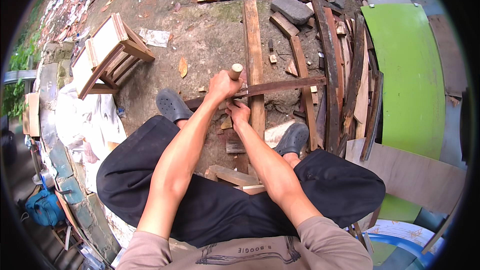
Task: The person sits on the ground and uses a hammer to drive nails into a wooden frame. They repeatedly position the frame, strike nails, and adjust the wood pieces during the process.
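Outdoor dirt yard, scrap wood everywhere. Left hand (pixel 222 86) is wrapped tight around a pale wooden handle (pixel 235 71), butt end sticking up past the fist; the tool head is hidden, can't tell what it is. Right hand (pixel 238 112) is curled on the near edge of a long dark curved strip (pixel 280 87), which lies crosswise over an upright plank (pixel 254 65), between the two grey clogs (pixel 172 105).

Strip looks thin, weathered, probably springy and splintery — likely light, best gripped close to the crossing where the plank backs it. Handle looks smooth and stiff.

Clutter: stacked dark boards (pixel 345 80) on the right, green panel (pixel 410 75) beyond them, wooden chair (pixel 110 52) on the far left, stone block (pixel 292 9) at the far end, offcuts (pixel 235 175) near the knees — tight footing.
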Available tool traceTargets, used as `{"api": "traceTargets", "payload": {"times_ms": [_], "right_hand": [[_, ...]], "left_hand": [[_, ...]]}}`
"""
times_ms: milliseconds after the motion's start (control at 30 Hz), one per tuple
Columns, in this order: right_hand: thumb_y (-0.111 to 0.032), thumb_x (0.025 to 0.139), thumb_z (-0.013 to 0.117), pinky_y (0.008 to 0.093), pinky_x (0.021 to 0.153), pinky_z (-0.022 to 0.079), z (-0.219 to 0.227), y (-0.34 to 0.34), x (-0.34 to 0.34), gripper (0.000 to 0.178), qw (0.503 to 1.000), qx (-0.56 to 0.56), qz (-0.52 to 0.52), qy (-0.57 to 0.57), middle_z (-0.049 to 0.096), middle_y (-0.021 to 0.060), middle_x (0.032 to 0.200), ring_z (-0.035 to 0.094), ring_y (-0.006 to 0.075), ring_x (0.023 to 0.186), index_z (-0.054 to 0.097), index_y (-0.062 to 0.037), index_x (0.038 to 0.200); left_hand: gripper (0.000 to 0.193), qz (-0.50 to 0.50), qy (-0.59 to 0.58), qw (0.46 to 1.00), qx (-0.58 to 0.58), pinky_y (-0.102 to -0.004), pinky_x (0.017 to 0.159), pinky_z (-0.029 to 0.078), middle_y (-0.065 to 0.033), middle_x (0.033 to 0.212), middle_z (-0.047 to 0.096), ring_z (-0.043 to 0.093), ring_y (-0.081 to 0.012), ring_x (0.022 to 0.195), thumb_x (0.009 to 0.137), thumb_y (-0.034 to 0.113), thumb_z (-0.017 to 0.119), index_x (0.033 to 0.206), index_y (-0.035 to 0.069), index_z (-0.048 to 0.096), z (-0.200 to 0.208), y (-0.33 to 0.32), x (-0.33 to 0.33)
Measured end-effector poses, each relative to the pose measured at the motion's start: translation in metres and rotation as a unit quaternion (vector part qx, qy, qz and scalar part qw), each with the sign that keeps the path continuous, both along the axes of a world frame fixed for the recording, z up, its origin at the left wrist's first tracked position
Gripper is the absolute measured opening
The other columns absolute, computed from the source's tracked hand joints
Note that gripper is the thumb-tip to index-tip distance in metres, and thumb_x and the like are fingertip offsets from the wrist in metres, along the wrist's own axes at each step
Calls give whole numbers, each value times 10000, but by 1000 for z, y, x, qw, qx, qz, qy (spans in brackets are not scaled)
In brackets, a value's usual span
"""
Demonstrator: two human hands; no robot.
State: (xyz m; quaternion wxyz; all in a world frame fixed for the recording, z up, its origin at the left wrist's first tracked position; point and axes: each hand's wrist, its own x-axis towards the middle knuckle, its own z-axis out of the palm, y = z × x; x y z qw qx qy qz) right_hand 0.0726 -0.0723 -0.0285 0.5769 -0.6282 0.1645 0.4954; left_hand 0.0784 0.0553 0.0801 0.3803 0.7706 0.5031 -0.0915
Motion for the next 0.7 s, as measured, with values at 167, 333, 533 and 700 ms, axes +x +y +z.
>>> {"api": "traceTargets", "payload": {"times_ms": [167, 333, 533, 700], "right_hand": [[-31, 876, 706, 255, 645, 561, -4, 9, -1, 268, 998, 6, -55, 2, 666, 113, 1019, 641, 159, 796, 632, 104, 1096], [-38, 849, 728, 245, 602, 545, -10, 18, -8, 194, 991, -23, -124, -40, 699, 78, 919, 639, 133, 692, 694, 50, 1019], [-15, 877, 698, 255, 671, 568, 1, 17, -12, 188, 985, -17, -169, -9, 672, 114, 982, 651, 177, 808, 640, 77, 1031], [-13, 887, 681, 280, 730, 592, -12, 8, -4, 236, 989, 28, -147, -2, 655, 141, 1070, 658, 193, 880, 611, 75, 1094]], "left_hand": [[483, 9, 25, 999, -44, -445, 890, 527, -287, 1004, 687, 661, -406, 1029, 762, 394, 697, 984, -35, 720, 14, 0, 12], [481, -1, 28, 999, -31, -446, 888, 527, -271, 1014, 691, 661, -407, 1028, 756, 392, 708, 1000, -24, 722, 14, -5, 16], [410, -5, 9, 999, -39, -459, 851, 528, -261, 975, 695, 662, -424, 982, 769, 376, 690, 969, 20, 734, 26, -12, 4], [360, -15, 6, 999, -32, -455, 806, 526, -237, 903, 699, 675, -401, 920, 787, 375, 663, 897, 40, 733, 17, -15, -1]]}}
